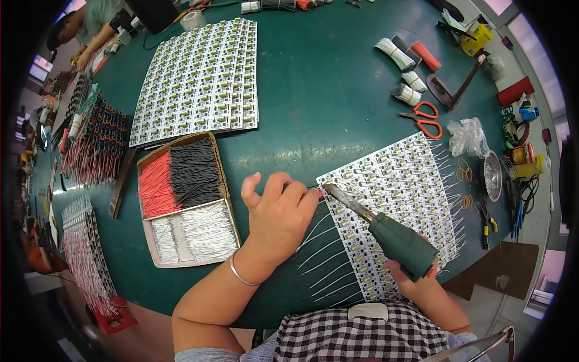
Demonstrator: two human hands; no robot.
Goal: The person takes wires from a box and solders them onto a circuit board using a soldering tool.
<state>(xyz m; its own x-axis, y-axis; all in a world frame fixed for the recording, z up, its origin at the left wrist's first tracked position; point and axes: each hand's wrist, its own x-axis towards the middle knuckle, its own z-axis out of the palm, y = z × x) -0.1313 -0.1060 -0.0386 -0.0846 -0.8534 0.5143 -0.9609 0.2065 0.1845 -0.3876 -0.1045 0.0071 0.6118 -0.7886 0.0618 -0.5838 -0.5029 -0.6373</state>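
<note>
My right hand grips a soldering iron with a green handle. Its metal tip slants up and left to the upper left corner of a white circuit board panel. Rows of small yellowish components cover that panel, and white wires stick out along its left and right edges. At the same corner, the curled fingers of my left hand come together close to the iron's tip. A small red spot shows at the fingertips; what they pinch is too small to make out.
A box of red, black and white wires lies left of my left hand. Behind it rests a stack of circuit panels. Orange-handled scissors, wire bundles, pliers and a metal bowl lie right. Another person sits far left.
</note>
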